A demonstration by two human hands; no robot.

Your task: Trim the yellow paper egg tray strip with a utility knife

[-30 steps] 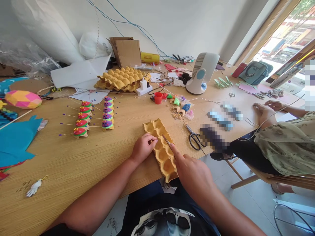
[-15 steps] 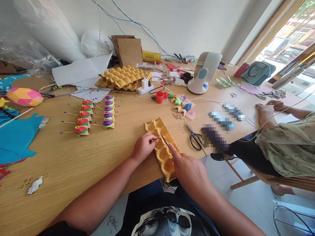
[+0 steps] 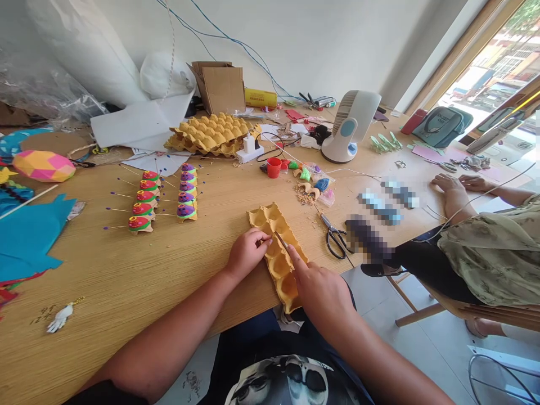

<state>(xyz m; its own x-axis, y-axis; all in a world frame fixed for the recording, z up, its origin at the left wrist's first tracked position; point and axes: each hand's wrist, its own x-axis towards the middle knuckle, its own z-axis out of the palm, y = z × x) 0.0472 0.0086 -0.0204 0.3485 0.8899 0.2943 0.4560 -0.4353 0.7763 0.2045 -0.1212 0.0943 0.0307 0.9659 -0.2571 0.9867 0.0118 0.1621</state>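
Note:
A yellow strip of egg tray (image 3: 278, 266), two cups wide, lies at a slant over the table's front edge. My left hand (image 3: 248, 251) is closed, thumb and fingertips pinching the strip along its left side. In my right hand (image 3: 323, 288) is a slim, dark knife-like tool (image 3: 281, 242), with the forefinger stretched along it. Its tip meets the ridge between the two rows of cups, just right of my left fingertips. My palm hides the tool's handle. Black-handled scissors (image 3: 334, 237) lie right of the strip.
Painted egg-tray caterpillars (image 3: 145, 201) with stick feelers stand in two rows at left. Farther back are stacked egg trays (image 3: 211, 134), a power strip (image 3: 250, 152), a red cup (image 3: 273, 167) and a white fan (image 3: 351, 126). Another person's hands (image 3: 449, 185) rest on the table at right.
The tool and my right hand have shifted slightly up and left along the ridge. My left hand stays in place. The other person's hands have moved a little left.

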